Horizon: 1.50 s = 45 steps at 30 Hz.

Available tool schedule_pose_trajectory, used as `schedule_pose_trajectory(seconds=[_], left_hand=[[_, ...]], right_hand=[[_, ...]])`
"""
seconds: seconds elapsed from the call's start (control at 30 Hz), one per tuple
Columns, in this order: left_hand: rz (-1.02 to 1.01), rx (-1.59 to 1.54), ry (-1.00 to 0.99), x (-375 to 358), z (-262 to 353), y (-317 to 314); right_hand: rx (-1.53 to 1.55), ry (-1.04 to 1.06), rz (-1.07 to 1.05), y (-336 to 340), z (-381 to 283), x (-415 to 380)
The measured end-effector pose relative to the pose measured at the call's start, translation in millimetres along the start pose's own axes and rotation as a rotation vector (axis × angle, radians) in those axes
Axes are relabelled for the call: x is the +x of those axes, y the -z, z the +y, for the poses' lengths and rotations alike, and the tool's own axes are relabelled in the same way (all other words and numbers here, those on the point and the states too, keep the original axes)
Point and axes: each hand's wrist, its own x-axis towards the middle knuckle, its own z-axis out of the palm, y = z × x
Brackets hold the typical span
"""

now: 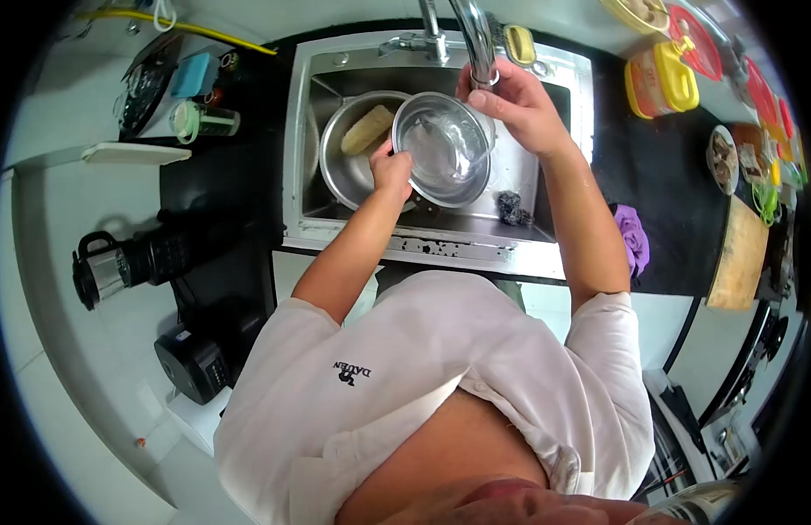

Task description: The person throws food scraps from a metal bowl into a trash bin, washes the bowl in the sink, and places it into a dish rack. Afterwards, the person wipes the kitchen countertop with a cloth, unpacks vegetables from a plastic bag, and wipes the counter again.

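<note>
In the head view, the left hand (393, 171) is closed on the near-left rim of a metal bowl (432, 162), fingers curled over the edge. The bowl is held over the sink (528, 188) below the faucet (477, 44), tilted a little, with what looks like clear water in it, though glare makes that hard to be sure of. The right hand (517, 103) is partly curled, thumb and fingers around the faucet's spout end. To the left, a larger basin (335, 157) sits in the sink, partly behind the bowl, with a pale, long piece of food (367, 129) inside. A dark scouring pad (510, 207) lies on the sink floor right of the bowl. A purple cloth (631, 240) rests on the counter (672, 236), right of the sink.
</note>
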Motion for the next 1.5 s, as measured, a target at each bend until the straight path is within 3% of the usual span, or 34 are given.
schedule_pose_trajectory(seconds=[0.07,0.2,0.27,0.33,0.4,0.5,0.6,0.7,0.73,0.83,0.87,0.97,1.0,1.03,1.13,1.2,1.3,1.33,1.37,1.43,1.47,1.5], left_hand=[[-0.035,-0.012,0.003,2,-9,-12],[-0.089,0.018,0.050,5,-20,-32],[-0.092,0.020,0.100,2,-19,-46],[-0.089,0.021,0.181,6,-23,-56],[-0.076,0.016,0.293,20,-35,-59],[-0.166,0.080,0.302,32,-48,-61],[-0.271,0.631,0.167,42,-49,-69],[-0.308,1.272,-0.290,76,-60,-71],[-0.393,1.377,-0.541,106,-77,-62],[-0.684,1.523,-0.345,133,-72,-77],[-0.706,1.433,-0.412,130,-78,-79],[-0.630,1.623,-0.390,98,-77,-110],[-0.666,1.652,-0.404,123,-101,-105],[-0.671,1.637,-0.377,127,-105,-105],[-0.704,1.616,-0.320,134,-104,-100],[-0.752,1.646,-0.323,140,-88,-92],[-0.683,1.247,0.349,157,-53,-94],[-0.560,0.739,0.548,134,-41,-99],[-0.567,0.596,0.509,126,-42,-100],[-0.580,0.311,0.427,113,-48,-106],[-0.564,0.357,0.359,105,-57,-107],[-0.416,0.553,0.055,62,-46,-128]], right_hand=[[0.019,-0.006,0.066,8,-6,-11],[-0.261,0.003,0.156,40,34,-47],[-0.673,-0.156,0.158,51,74,-81],[-0.876,-0.366,0.086,33,102,-113],[-1.287,-0.119,0.020,32,142,-132],[-1.485,-0.069,-0.001,35,150,-144],[-1.543,-0.139,-0.061,36,145,-153],[-1.532,-0.099,-0.164,39,135,-155],[-1.517,-0.063,-0.206,38,129,-154],[-1.499,-0.039,-0.229,37,116,-151],[-1.504,-0.047,-0.227,37,109,-149],[-1.516,-0.102,-0.248,35,88,-145],[-1.519,-0.140,-0.277,36,82,-143],[-1.522,-0.178,-0.305,36,78,-143],[-1.442,0.037,-0.116,53,77,-142],[-1.383,-0.019,0.035,64,83,-145],[-1.253,-0.181,0.331,75,115,-147],[-1.189,-0.271,0.476,76,125,-143],[-1.121,-0.358,0.617,78,133,-137],[-1.080,-0.398,0.684,81,144,-118],[-1.069,-0.435,0.696,79,148,-109],[-1.056,-0.473,0.709,74,151,-102]])
